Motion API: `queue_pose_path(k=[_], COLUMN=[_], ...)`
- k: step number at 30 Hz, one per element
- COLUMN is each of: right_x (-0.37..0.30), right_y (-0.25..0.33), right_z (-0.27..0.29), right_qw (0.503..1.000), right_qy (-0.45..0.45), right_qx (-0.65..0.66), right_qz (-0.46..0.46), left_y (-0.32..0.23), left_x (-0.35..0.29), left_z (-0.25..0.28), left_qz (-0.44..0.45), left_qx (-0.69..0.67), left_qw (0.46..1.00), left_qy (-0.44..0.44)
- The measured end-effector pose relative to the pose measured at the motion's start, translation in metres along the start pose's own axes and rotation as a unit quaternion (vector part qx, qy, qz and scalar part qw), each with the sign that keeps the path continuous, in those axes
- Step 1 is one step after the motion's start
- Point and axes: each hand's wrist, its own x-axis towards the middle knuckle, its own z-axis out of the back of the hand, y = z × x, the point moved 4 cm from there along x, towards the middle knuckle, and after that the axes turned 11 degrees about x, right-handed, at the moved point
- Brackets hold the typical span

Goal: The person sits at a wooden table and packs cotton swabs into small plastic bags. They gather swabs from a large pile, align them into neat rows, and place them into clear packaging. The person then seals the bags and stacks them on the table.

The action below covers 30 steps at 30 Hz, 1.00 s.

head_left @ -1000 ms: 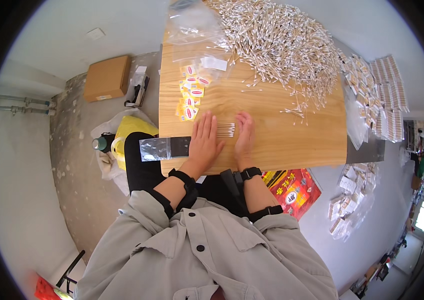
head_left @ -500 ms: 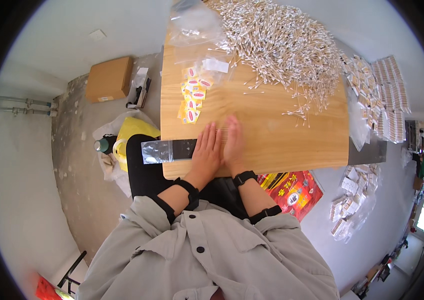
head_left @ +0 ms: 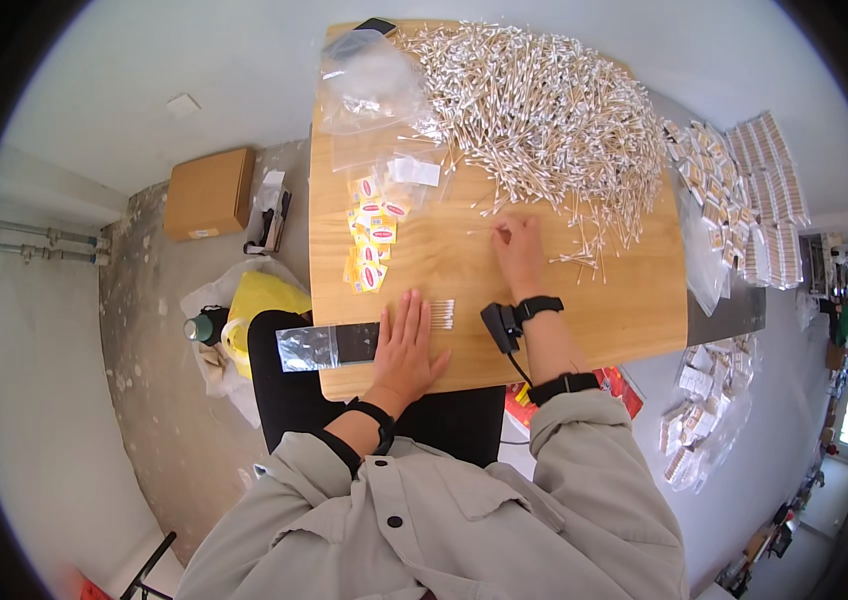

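My left hand (head_left: 406,348) lies flat on the wooden table, fingers stretched out, holding nothing. Beside its fingertips is a small row of cotton swabs (head_left: 442,314), laid side by side. Farther right, my right hand (head_left: 520,254) rests on the table with thumb and fingertips pinched on a single cotton swab (head_left: 478,232); its other end is hidden by the fingers. Just beyond that hand spreads a big heap of loose cotton swabs (head_left: 544,110). A clear plastic bag (head_left: 306,348) lies over a dark strip (head_left: 357,342), left of my left hand.
Yellow-and-white paper cards (head_left: 372,235) lie on the table's left side, below clear plastic bags (head_left: 369,80). A phone (head_left: 376,26) sits at the far edge. Packed swab bundles (head_left: 764,190) stand off to the right. A cardboard box (head_left: 209,193) is on the floor at left.
My right hand has moved away from my left, up and right to the lone swab, and its fingers have closed. The row of swabs now shows beside my left hand. The view has shifted slightly.
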Motion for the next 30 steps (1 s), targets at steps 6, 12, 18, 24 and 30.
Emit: queue_pose_path(k=[6,12,18,24,30], right_x=[-0.064,0.007,0.04,-0.016,-0.058], right_y=[0.019,0.02,-0.005,0.002,0.038], right_z=[-0.021,-0.009,-0.009,-0.001,-0.015], right_qw=[0.979,0.985,0.98,0.995,0.992], right_qy=[0.168,-0.122,-0.073,-0.062,0.093], right_qx=[0.097,0.021,0.018,0.026,0.084], right_qz=[-0.067,-0.121,-0.186,-0.077,0.021], left_y=[0.002,0.003,0.0,0.003,0.003], left_x=[-0.001,-0.002,-0.001,-0.002,-0.003], left_z=[-0.002,-0.003,-0.001,-0.001,-0.004], left_qz=[0.012,0.006,-0.004,-0.001,-0.003], left_qx=[-0.007,-0.018,-0.027,-0.014,-0.017], left_qw=[1.0,1.0,0.999,1.0,0.999], left_qy=[0.01,0.001,-0.025,-0.007,-0.033])
